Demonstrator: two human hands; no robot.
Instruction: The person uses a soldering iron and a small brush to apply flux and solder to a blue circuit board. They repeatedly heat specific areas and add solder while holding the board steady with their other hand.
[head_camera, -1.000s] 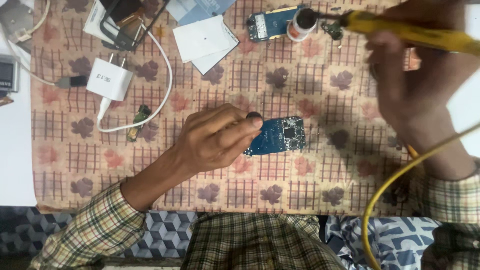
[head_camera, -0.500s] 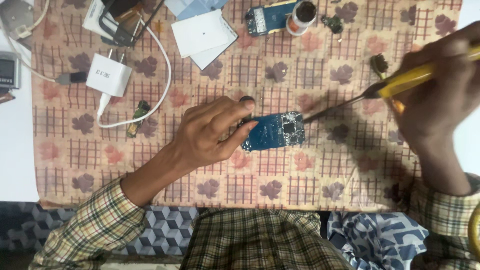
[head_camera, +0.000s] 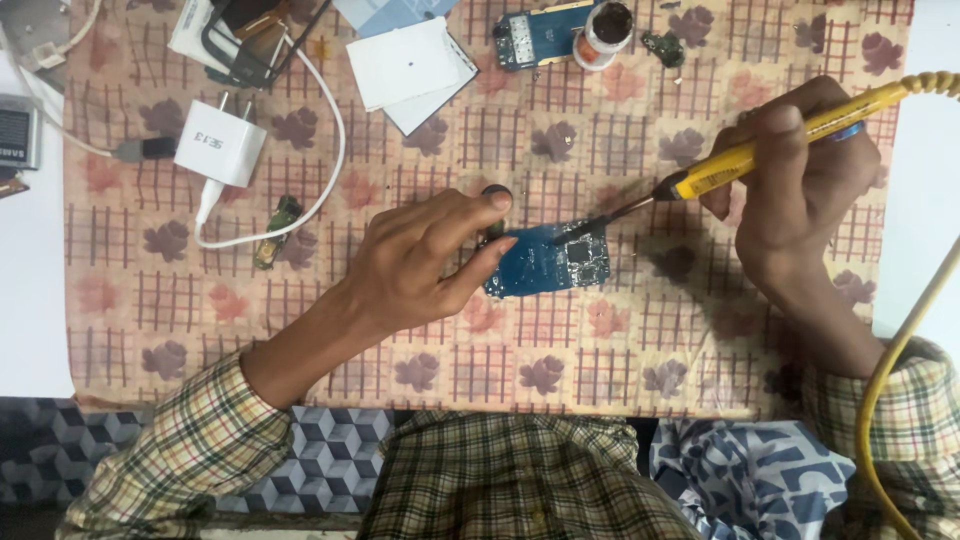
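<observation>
A small blue circuit board (head_camera: 560, 262) lies on a floral patterned cloth (head_camera: 600, 340). My left hand (head_camera: 420, 260) presses its fingertips on the board's left end, holding it down. My right hand (head_camera: 800, 170) grips a yellow-handled soldering iron (head_camera: 760, 148), whose dark tip touches the top of the board near a square chip. The iron's yellow cord (head_camera: 890, 390) curves down past my right sleeve.
At the cloth's far edge lie a second blue circuit board (head_camera: 535, 30), a small round tin (head_camera: 605, 25), white paper squares (head_camera: 410, 65), a white charger plug (head_camera: 220, 140) with a white cable, and a small green board piece (head_camera: 275, 232). A dark phone part (head_camera: 18, 130) sits far left.
My right hand has brought the soldering iron down from the far edge to the board, and its tip now touches the board. My left hand stays on the board's left end.
</observation>
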